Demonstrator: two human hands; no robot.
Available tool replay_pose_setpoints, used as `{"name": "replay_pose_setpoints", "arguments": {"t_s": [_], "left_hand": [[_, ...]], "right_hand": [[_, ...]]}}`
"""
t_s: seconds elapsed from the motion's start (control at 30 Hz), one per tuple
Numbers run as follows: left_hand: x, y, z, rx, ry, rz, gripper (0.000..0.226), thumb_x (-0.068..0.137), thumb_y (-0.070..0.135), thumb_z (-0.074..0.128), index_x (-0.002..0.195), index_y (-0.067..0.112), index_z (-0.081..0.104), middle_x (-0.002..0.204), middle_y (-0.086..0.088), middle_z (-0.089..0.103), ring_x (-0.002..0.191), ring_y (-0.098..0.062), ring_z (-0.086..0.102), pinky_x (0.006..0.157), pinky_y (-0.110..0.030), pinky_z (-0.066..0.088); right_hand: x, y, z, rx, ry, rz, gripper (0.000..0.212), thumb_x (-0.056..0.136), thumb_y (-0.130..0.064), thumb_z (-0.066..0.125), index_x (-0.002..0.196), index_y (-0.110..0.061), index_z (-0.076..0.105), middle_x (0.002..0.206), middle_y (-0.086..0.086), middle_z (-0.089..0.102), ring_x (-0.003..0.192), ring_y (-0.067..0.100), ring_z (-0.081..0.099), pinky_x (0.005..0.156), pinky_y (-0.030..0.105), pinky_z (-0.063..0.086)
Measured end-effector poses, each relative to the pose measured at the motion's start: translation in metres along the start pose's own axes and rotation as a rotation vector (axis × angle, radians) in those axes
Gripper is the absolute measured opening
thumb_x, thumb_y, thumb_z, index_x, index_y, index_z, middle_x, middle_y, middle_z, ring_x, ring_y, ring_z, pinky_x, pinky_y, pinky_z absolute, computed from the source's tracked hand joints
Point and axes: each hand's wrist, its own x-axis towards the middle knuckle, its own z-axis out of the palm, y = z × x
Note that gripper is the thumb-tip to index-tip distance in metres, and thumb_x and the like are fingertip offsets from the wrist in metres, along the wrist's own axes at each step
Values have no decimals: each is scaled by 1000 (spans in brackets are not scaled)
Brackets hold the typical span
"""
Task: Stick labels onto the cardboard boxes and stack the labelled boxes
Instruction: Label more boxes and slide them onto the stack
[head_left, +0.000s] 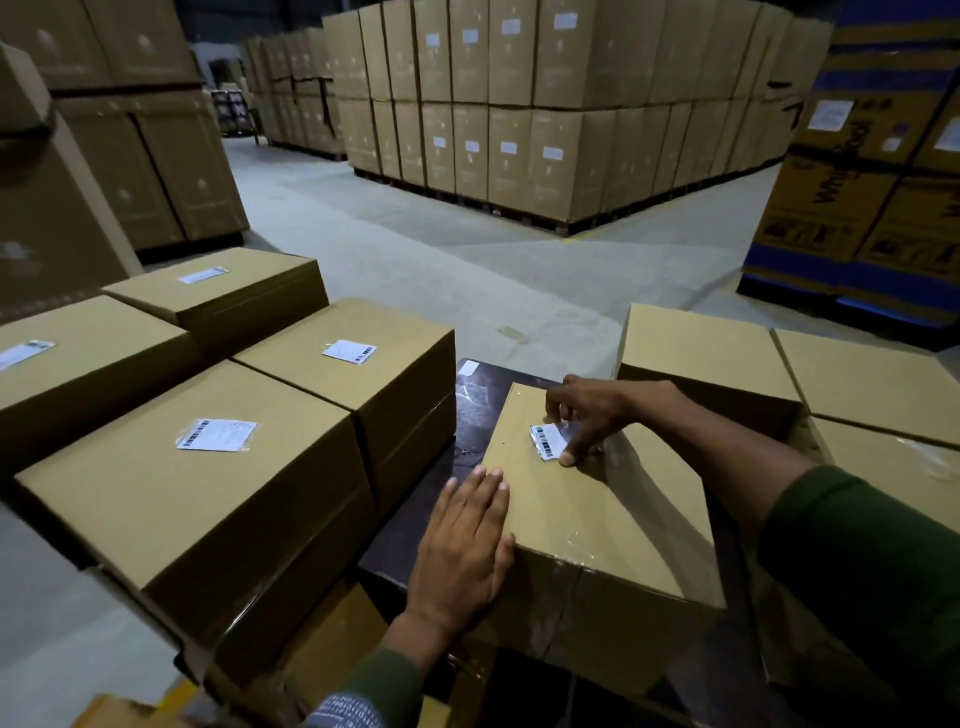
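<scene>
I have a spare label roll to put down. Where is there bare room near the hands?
The dark surface between the labelled boxes and the box being labelled is partly bare. The unlabelled boxes at right have bare tops. It is crowded by the right hand and label.

Head camera looks forward-down, close over hands.

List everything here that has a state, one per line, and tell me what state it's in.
Centre box: closed, label going on.
Label: partly stuck, one end under the right hand.
Right hand: pinching the label.
Left hand: flat, steadying the box's edge.
Four left boxes: closed, labelled on top.
Right boxes: closed, no label visible.
</scene>
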Motion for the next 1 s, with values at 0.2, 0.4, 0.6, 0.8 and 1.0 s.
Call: {"name": "replay_pose_setpoints", "arguments": {"t_s": [0.2,0.4,0.6,0.8,1.0], "left_hand": [[1,1,2,16,-3,-7,52,103,37,32,141,7,50,150,-11,45,144,-23,33,111,-52,35],[0,1,3,13,-14,-17,51,102,37,33,143,9,47,152,-9,42,145,-21,30,112,-50,31],[0,2,2,16,-6,-10,51,102,36,35,144,9,44,152,-9,41,145,-22,32,112,-49,29],[-1,2,4,-1,-12,-23,51,103,36,33,145,9,44,154,-8,39,146,-22,29,112,-50,30],[-2,7,2,-28,17,-71,52,105,38,28,142,7,47,147,-14,45,143,-27,35,109,-53,39]], "right_hand": [[-5,1,-1,4,29,-1,72,60,-56,87,110,-20,50,116,0,48,95,20,55,83,42,52],[-15,-2,-2,37,75,-47,60,67,-47,87,108,-19,52,105,-7,51,80,6,47,61,22,38],[-25,-4,-7,34,134,-91,26,77,-34,79,88,-27,57,97,-4,64,87,18,60,71,35,51],[-50,4,-11,281,291,-104,15,81,-21,74,94,-24,67,90,-4,71,82,13,67,77,39,56],[-69,-4,39,1218,627,37,40,91,-32,68,105,4,59,96,19,68,88,26,63,91,54,50]]}}
